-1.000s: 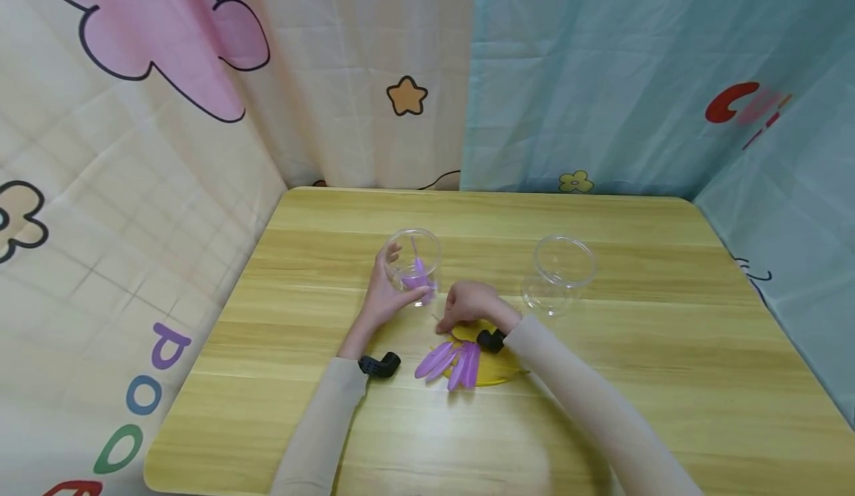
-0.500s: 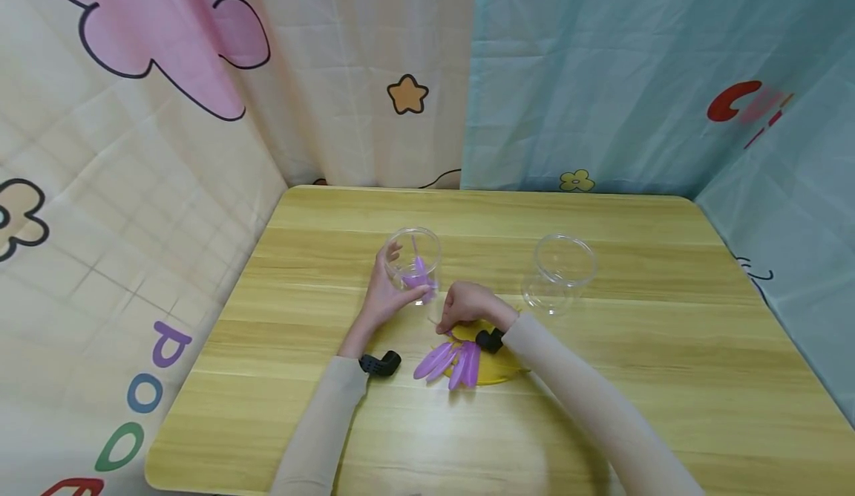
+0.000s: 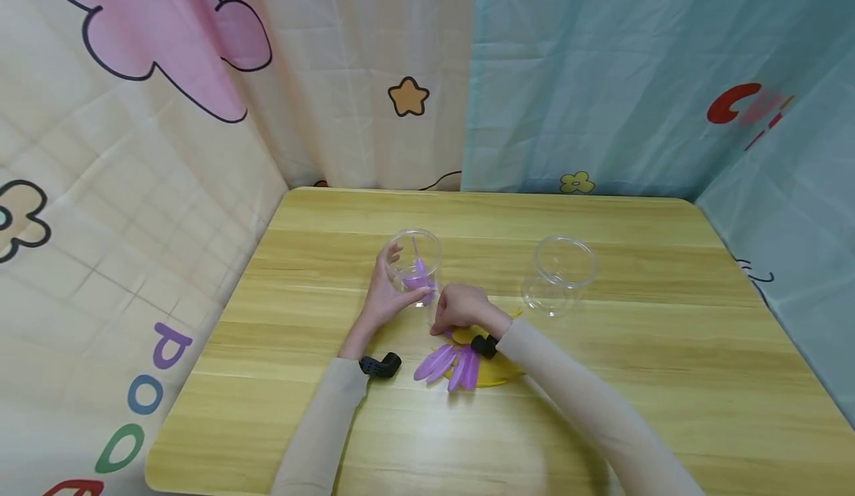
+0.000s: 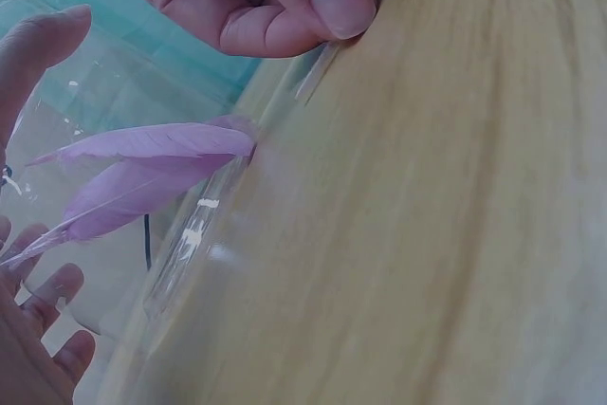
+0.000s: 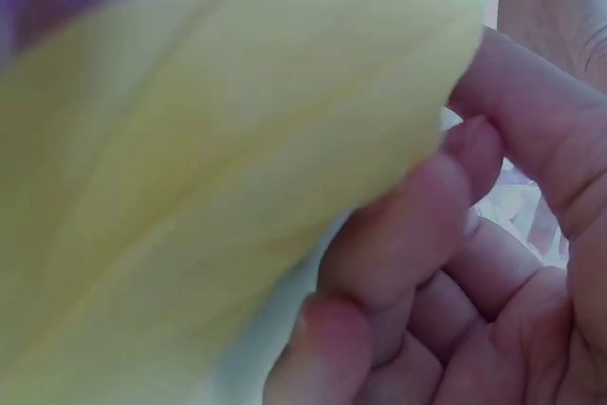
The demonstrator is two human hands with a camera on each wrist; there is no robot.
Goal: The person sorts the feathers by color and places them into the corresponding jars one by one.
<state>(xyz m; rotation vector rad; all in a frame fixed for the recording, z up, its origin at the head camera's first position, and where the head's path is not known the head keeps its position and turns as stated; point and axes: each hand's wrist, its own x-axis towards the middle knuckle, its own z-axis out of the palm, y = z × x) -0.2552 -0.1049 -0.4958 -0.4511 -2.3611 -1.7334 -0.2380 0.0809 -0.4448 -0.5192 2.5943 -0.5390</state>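
Note:
My left hand (image 3: 386, 288) holds a clear plastic cup (image 3: 434, 247), fingers behind it and thumb at the front. Purple feathers (image 4: 161, 173) stand inside that cup. Just right of the cup, near the table surface, my right hand (image 3: 465, 307) pinches a feather by its pale quill (image 4: 315, 73); the fingers mostly hide it, so its colour is unsure. Under and beside the right hand lie yellow feathers (image 3: 497, 372) and several loose purple feathers (image 3: 437, 364). A broad yellow feather (image 5: 256, 130) fills much of the right wrist view, close to the fingertips.
A second clear cup (image 3: 564, 262) stands to the right, beyond the right forearm. Both rest on a wood-grain table (image 3: 668, 347) with rounded corners. Patterned curtains (image 3: 374, 36) surround its back and sides.
My right hand has shifted slightly left, nearer the cup, with the quill at its fingertips. The left hand and the cup have stayed in place.

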